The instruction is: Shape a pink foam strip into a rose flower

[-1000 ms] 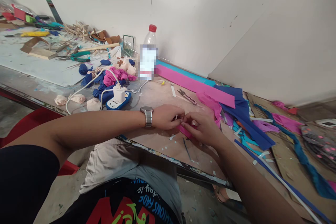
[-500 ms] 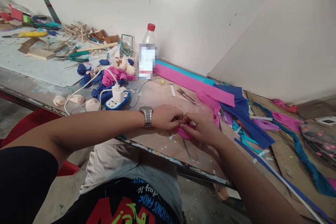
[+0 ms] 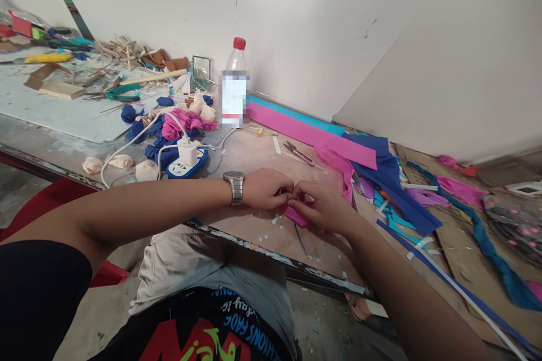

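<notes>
My left hand (image 3: 271, 189), below a metal-banded watch (image 3: 236, 187), has its thumb and fingers pinched together over the tabletop. Touching it at the fingertips, my right hand (image 3: 324, 203) is closed too. Between them is a piece of pink crepe paper (image 3: 296, 216), which hangs below the fingers of both hands. The fingers cover its upper part, so how it is folded there is hidden. Behind my hands lie small thread snips (image 3: 300, 154) and a crumpled pink crepe strip (image 3: 336, 164).
Left of my hands are a blue power strip (image 3: 180, 166) with a white charger and looping cable, and crumpled paper balls (image 3: 178, 123). A red-capped bottle (image 3: 238, 59) stands near the wall. Pink and blue paper strips (image 3: 313, 134) lie behind; cardboard (image 3: 461, 259) is at right.
The whole view has shifted slightly. Both hands stay together, and the pink crepe paper under the fingers now shows a flatter lower edge.
</notes>
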Tool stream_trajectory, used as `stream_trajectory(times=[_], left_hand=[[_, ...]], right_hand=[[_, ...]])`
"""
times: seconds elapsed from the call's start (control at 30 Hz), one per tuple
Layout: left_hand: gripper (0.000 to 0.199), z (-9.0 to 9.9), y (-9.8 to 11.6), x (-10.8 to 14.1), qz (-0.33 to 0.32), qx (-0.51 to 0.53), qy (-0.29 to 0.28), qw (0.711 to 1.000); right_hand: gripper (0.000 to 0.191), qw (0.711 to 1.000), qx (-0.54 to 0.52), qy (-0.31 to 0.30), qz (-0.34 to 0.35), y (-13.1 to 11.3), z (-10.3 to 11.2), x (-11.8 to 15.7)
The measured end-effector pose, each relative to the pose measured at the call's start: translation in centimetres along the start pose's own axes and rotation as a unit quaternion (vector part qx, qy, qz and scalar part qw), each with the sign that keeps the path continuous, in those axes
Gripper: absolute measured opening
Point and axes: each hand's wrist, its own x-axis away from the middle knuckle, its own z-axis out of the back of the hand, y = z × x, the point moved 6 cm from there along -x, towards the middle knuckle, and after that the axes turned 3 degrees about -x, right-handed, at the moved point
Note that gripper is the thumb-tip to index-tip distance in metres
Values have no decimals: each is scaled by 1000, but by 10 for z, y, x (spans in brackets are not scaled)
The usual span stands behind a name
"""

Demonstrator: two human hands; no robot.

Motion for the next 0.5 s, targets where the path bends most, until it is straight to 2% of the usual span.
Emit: stream_trajectory(times=[0.5], left_hand=[[23,1,-2,0,18,20,14,1000]], right_hand=[[17,999,18,37,0,3,4,0]])
